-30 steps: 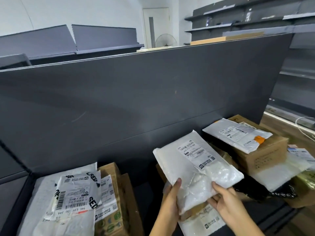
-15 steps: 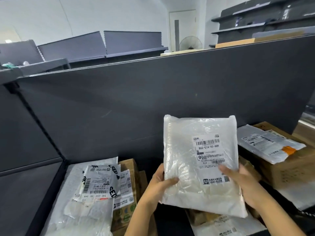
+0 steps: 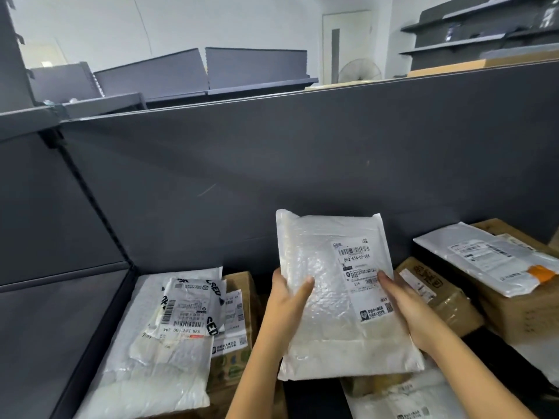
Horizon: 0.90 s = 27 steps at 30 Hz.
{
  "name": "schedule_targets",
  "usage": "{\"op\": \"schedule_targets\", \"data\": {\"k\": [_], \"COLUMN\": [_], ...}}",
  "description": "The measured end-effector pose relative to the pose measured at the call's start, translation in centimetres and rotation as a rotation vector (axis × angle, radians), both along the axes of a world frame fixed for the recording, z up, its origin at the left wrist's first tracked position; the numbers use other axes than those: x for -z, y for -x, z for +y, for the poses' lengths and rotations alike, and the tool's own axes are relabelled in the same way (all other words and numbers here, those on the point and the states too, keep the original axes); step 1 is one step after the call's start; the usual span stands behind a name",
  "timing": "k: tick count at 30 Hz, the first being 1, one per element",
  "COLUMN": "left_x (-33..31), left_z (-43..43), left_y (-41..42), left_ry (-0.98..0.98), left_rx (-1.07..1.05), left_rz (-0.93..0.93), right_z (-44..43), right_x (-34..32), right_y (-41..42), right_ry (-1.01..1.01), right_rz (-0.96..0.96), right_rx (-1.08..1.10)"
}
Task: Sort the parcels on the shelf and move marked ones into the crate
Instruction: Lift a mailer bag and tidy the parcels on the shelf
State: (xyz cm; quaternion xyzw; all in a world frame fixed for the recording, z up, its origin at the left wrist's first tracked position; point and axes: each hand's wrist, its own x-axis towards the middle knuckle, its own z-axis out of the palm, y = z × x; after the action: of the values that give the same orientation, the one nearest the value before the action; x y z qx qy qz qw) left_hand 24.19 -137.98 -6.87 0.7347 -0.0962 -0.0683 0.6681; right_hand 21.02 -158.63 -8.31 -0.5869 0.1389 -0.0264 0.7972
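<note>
Parcels crowd the bottom of my view. The one that matters, a white bubble mailer [image 3: 332, 297], is held upright above them in front of the dark shelf back panel [image 3: 302, 161], between the piles on either side. The left hand [image 3: 287, 300] grips its left edge with the thumb laid across the front. The right hand [image 3: 405, 309] grips the right edge, thumb pressed on the shipping label [image 3: 361, 276]. The other fingers of both hands are behind the mailer, so I cannot see them. I can read 862-E14-00-688 under the barcode; the smaller print is too fine to make out, and the thumb covers part of it.

To the left lies a large white bag [image 3: 157, 373] with a grey printed bag [image 3: 193, 303] on top, both overlapping a cardboard box [image 3: 239, 297] that shows only in part. To the right, a taped brown box [image 3: 441, 297] sits partly behind the right wrist. Beyond it a flat white mailer [image 3: 484, 258] with an orange tag [image 3: 541, 272] rests on a bigger carton [image 3: 529, 316], cut off by the frame edge. Another white bag [image 3: 402, 400] below the held parcel is cropped at the bottom.
</note>
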Motion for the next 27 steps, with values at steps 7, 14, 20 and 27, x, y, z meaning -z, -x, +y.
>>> {"op": "schedule_targets", "data": {"k": [7, 14, 20, 27], "left_x": [-0.2, 2.0, 3.8, 6.6], "left_z": [0.9, 2.4, 0.2, -0.9], "left_y": [0.2, -1.1, -1.5, -0.5], "left_ry": [-0.137, -0.212, -0.302, -0.398], "left_rx": [-0.058, -0.155, -0.081, -0.091], "left_rz": [-0.021, 0.161, 0.175, 0.053], "right_z": [0.6, 0.3, -0.4, -0.3], "right_x": [2.0, -0.2, 1.0, 3.3], "right_y": [-0.8, -1.1, -1.4, -1.2], "right_ry": [-0.079, 0.094, 0.237, 0.232], "right_rz": [0.022, -0.042, 0.023, 0.111], "right_rx": [-0.094, -0.172, -0.082, -0.07]}}
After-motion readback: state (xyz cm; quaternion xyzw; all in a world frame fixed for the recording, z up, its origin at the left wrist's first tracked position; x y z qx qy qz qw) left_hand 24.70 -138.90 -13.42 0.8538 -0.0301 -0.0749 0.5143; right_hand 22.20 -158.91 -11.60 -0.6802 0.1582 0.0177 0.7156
